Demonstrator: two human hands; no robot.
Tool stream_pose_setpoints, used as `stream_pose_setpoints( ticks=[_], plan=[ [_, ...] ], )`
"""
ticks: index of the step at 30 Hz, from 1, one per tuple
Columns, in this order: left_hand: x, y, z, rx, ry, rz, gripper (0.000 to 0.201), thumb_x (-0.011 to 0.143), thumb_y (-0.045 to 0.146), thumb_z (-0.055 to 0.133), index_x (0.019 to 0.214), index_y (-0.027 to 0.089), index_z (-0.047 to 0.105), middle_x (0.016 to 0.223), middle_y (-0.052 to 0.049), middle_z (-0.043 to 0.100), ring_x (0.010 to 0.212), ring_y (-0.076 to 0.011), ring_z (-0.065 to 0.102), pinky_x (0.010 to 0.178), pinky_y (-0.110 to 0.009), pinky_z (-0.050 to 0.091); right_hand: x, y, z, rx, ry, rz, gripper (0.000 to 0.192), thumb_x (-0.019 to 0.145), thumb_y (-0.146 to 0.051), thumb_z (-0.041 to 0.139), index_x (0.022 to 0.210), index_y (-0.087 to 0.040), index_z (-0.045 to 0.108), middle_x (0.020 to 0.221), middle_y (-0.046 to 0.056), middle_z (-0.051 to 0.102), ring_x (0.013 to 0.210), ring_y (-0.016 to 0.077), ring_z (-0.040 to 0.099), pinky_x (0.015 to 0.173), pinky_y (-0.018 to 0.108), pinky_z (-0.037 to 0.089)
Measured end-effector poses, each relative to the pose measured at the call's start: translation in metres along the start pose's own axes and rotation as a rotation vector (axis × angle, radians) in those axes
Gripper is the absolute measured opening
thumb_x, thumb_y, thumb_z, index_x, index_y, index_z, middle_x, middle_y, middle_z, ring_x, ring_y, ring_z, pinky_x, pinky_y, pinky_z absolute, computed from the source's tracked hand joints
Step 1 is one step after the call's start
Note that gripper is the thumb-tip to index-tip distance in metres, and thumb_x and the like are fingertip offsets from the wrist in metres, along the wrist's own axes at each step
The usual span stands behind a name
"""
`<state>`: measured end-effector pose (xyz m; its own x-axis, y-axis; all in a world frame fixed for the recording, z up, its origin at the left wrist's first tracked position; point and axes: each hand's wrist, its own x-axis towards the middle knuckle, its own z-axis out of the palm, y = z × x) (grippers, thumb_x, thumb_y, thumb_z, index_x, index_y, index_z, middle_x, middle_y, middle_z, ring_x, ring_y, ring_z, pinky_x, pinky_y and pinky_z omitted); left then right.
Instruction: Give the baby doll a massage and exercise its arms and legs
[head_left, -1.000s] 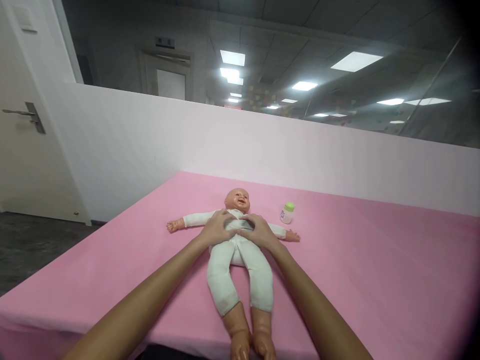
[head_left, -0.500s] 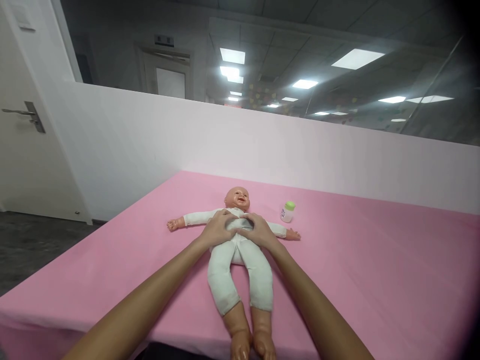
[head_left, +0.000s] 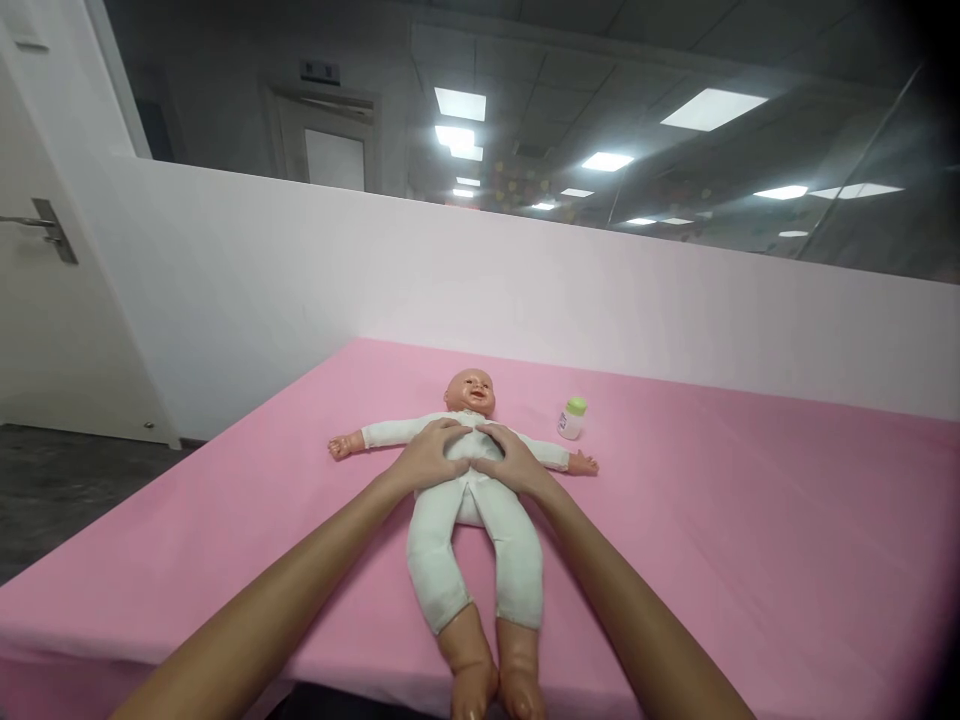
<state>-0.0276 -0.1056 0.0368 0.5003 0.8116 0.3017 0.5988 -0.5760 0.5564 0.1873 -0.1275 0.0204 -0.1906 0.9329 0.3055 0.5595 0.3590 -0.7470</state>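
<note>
A baby doll point(head_left: 480, 500) with a white cloth body lies on its back, its arms stretched out sideways and its feet towards me. On one side of its torso rests my left hand point(head_left: 433, 455), open, thumb and fingers apart. My right hand point(head_left: 511, 460) lies open on the other side, mirroring it. The two hands nearly meet at the doll's middle, with a patch of white cloth showing between thumbs and fingers. Beyond the doll's arm on the right stands a small clear bottle point(head_left: 571, 420) with a green cap.
Pink cloth point(head_left: 720, 520) covers the table under the doll. A white low wall point(head_left: 600, 300) runs along the back, with dark glass point(head_left: 540, 90) above it reflecting ceiling lights. At the left is a door point(head_left: 67, 330) with a metal handle.
My hands have flattened from an arched shape and now lie lower on the doll's torso, slightly wider apart. The doll and bottle keep their places; the view has shifted a little.
</note>
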Motion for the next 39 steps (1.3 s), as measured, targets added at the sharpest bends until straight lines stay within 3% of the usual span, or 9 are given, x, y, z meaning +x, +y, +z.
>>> stream_pose_setpoints(
  ticks=[3, 6, 9, 17, 22, 25, 33, 36, 39],
  plan=[
    [0.001, 0.000, 0.002, 0.022, 0.018, 0.018, 0.059, 0.084, 0.040, 0.065, 0.140, 0.023, 0.060, 0.151, -0.011, 0.050, 0.142, -0.0339, 0.043, 0.119, -0.050, 0.035, 0.003, 0.003, 0.004, 0.001, 0.011, -0.010, 0.063, 0.079, -0.040, 0.075, 0.138, -0.025, 0.057, 0.147, 0.007, 0.054, 0.136, 0.0284, 0.049, 0.116, 0.047, 0.039],
    [0.002, 0.003, 0.003, 0.048, 0.062, 0.059, 0.045, 0.085, 0.035, 0.063, 0.129, 0.021, 0.065, 0.133, -0.011, 0.061, 0.130, -0.0318, 0.052, 0.112, -0.048, 0.043, 0.006, 0.001, 0.004, -0.047, 0.049, -0.007, 0.050, 0.077, -0.032, 0.073, 0.125, -0.022, 0.063, 0.131, 0.008, 0.061, 0.126, 0.0288, 0.056, 0.109, 0.047, 0.044],
    [0.002, 0.006, 0.003, 0.086, 0.092, 0.070, 0.037, 0.087, 0.032, 0.059, 0.122, 0.021, 0.067, 0.123, -0.010, 0.063, 0.122, -0.0304, 0.056, 0.107, -0.048, 0.047, 0.007, -0.002, 0.004, -0.072, 0.076, 0.009, 0.044, 0.076, -0.029, 0.072, 0.118, -0.021, 0.065, 0.124, 0.009, 0.062, 0.123, 0.0295, 0.056, 0.106, 0.048, 0.046],
    [-0.004, 0.003, 0.005, 0.107, 0.017, 0.029, 0.060, 0.090, 0.042, 0.060, 0.146, 0.023, 0.053, 0.157, -0.012, 0.042, 0.147, -0.0343, 0.036, 0.120, -0.054, 0.032, 0.000, 0.005, 0.002, -0.035, 0.005, -0.030, 0.064, 0.081, -0.040, 0.073, 0.140, -0.026, 0.055, 0.153, 0.008, 0.047, 0.144, 0.0291, 0.041, 0.121, 0.050, 0.031],
    [-0.001, 0.011, 0.002, 0.112, 0.056, 0.046, 0.041, 0.088, 0.033, 0.059, 0.127, 0.024, 0.065, 0.133, -0.010, 0.060, 0.128, -0.0304, 0.053, 0.111, -0.050, 0.043, 0.008, 0.008, 0.003, -0.102, 0.055, -0.068, 0.046, 0.078, -0.035, 0.073, 0.122, -0.024, 0.064, 0.127, 0.008, 0.063, 0.121, 0.0284, 0.057, 0.106, 0.048, 0.045],
    [-0.001, 0.015, 0.001, 0.120, 0.085, 0.046, 0.034, 0.087, 0.031, 0.059, 0.119, 0.025, 0.068, 0.121, -0.008, 0.063, 0.119, -0.0291, 0.057, 0.105, -0.047, 0.047, 0.011, 0.008, 0.003, -0.131, 0.077, -0.062, 0.036, 0.077, -0.032, 0.072, 0.111, -0.022, 0.066, 0.115, 0.007, 0.064, 0.113, 0.0279, 0.059, 0.100, 0.047, 0.048],
    [-0.004, 0.006, 0.006, 0.100, 0.092, 0.036, 0.055, 0.087, 0.041, 0.063, 0.140, 0.026, 0.060, 0.150, -0.010, 0.050, 0.141, -0.0332, 0.043, 0.117, -0.051, 0.037, 0.003, 0.009, 0.004, -0.073, 0.045, -0.097, 0.057, 0.082, -0.038, 0.071, 0.136, -0.025, 0.058, 0.148, 0.008, 0.053, 0.139, 0.0283, 0.046, 0.118, 0.049, 0.033],
    [-0.004, 0.008, 0.006, 0.108, 0.092, 0.047, 0.050, 0.088, 0.040, 0.062, 0.136, 0.026, 0.063, 0.146, -0.010, 0.054, 0.137, -0.0328, 0.047, 0.115, -0.051, 0.040, 0.004, 0.009, 0.004, -0.075, 0.053, -0.100, 0.054, 0.082, -0.036, 0.071, 0.133, -0.026, 0.060, 0.144, 0.008, 0.057, 0.135, 0.0283, 0.050, 0.116, 0.049, 0.037],
    [-0.004, 0.012, 0.004, 0.122, 0.095, 0.063, 0.040, 0.087, 0.037, 0.062, 0.124, 0.025, 0.068, 0.129, -0.010, 0.062, 0.124, -0.0309, 0.056, 0.107, -0.049, 0.047, 0.006, 0.008, 0.004, -0.108, 0.068, -0.102, 0.043, 0.079, -0.035, 0.072, 0.120, -0.024, 0.065, 0.126, 0.007, 0.066, 0.120, 0.0282, 0.058, 0.105, 0.048, 0.045]
  ],
)
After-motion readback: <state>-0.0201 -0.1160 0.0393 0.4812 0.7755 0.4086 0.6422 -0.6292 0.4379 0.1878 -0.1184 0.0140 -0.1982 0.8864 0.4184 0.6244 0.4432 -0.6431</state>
